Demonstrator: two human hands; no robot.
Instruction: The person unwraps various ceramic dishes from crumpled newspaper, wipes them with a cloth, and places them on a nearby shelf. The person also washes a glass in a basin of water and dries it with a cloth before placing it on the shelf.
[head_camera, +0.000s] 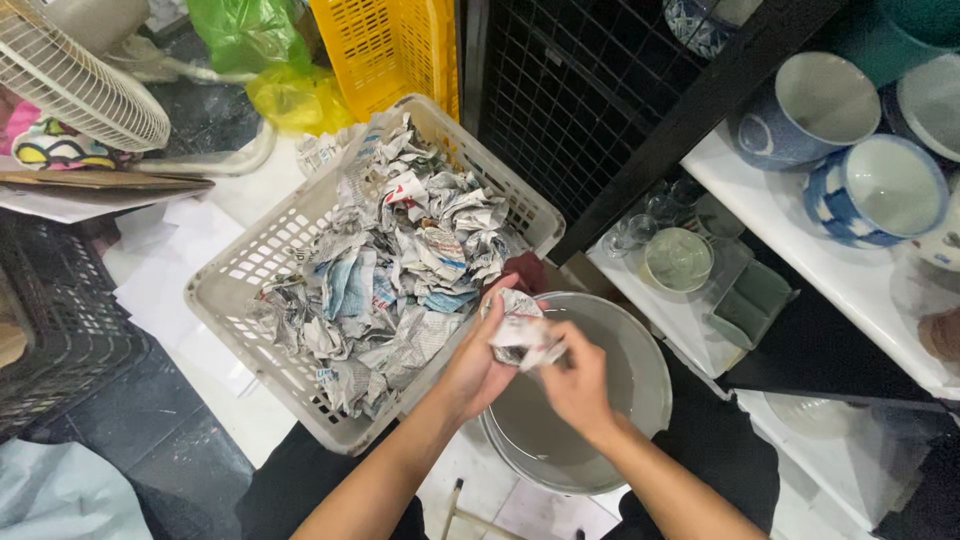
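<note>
Both hands meet over a wide grey bowl (640, 385) in front of me. My left hand (478, 368) and my right hand (574, 380) together grip a crumpled wad of newspaper (520, 330), held just above the bowl's inside. To the left stands a beige plastic basket (235, 275), tilted, filled with several crumpled newspaper pieces (395, 265). The wad hides the fingertips of both hands.
White shelves (800, 250) at the right carry blue-and-white ceramic pots (870, 190), a glass dish (678, 260) and small glasses. A black wire grid (570, 100), a yellow crate (385, 45), green and yellow plastic bags, a fan (70, 80) and a dark crate (60, 320) surround the basket.
</note>
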